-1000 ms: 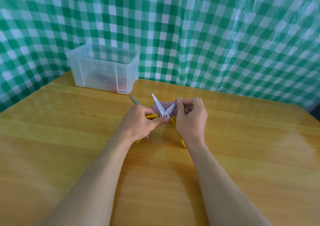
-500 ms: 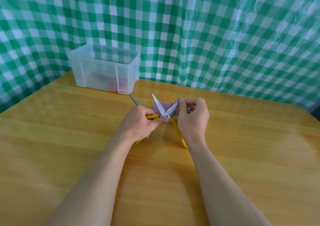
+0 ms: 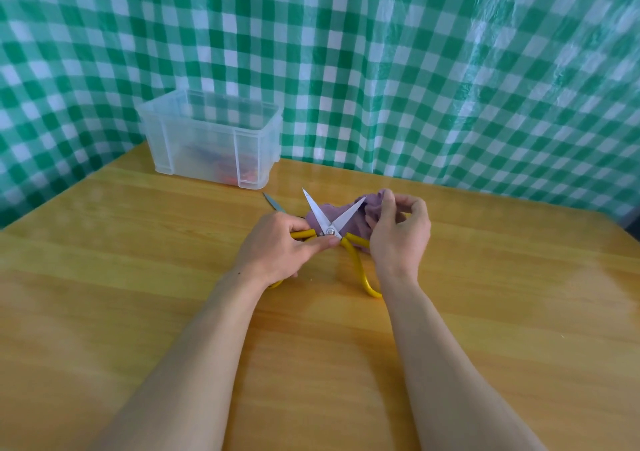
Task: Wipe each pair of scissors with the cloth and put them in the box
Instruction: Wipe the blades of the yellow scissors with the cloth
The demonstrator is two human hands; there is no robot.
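Yellow-handled scissors (image 3: 328, 222) are spread wide open at the table's centre, silver blades pointing away from me. My left hand (image 3: 280, 249) grips the left yellow handle, thumb by the pivot. My right hand (image 3: 398, 232) pinches a purple cloth (image 3: 372, 204) at the tip of the right blade. A grey blade tip of another pair of scissors (image 3: 273, 203) pokes out behind my left hand; the rest is hidden. A clear plastic box (image 3: 211, 139) stands at the back left, with red and blue items showing dimly through its wall.
The wooden table (image 3: 138, 294) stretches wide around my arms. A green-and-white checked plastic sheet (image 3: 415, 69) hangs as a backdrop behind and to the left of the table. The table's right corner ends near the far right edge of view.
The scissor blades have spread wider apart. My right hand with the cloth has slid outward along the right blade toward its tip. My left hand has kept its place.
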